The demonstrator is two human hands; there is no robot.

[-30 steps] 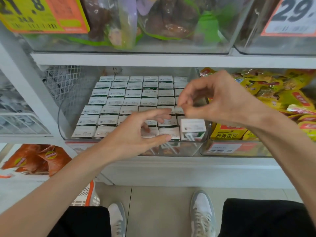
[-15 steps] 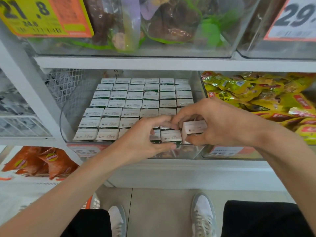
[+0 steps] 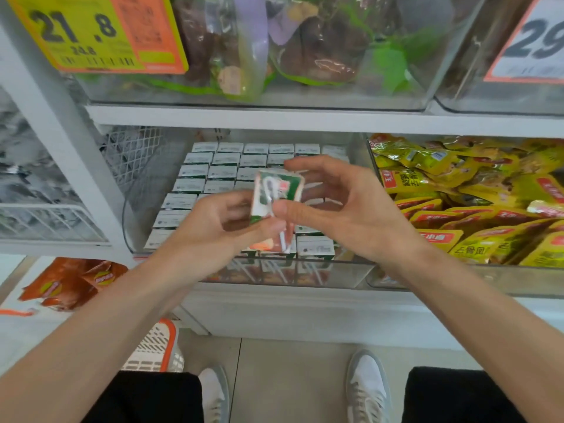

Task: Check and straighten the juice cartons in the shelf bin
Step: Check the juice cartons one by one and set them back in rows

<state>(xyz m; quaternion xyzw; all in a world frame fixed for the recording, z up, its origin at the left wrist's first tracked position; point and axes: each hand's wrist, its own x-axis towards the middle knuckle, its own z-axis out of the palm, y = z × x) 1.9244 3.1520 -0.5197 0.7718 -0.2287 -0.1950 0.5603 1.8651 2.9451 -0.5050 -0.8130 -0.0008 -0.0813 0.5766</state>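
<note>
One juice carton (image 3: pixel 276 193), gripped by left hand (image 3: pixel 219 233) and right hand (image 3: pixel 351 215), is under check; rows (image 3: pixel 210 172) in the shelf bin (image 3: pixel 305 271) look mostly straight.

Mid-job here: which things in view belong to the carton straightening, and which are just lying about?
Belongs to the job:
green carton, held out of the bin by the left hand and right hand
carton rows
clear bin

Just lying about:
yellow snack packs
orange packs
price tag
basket
</note>
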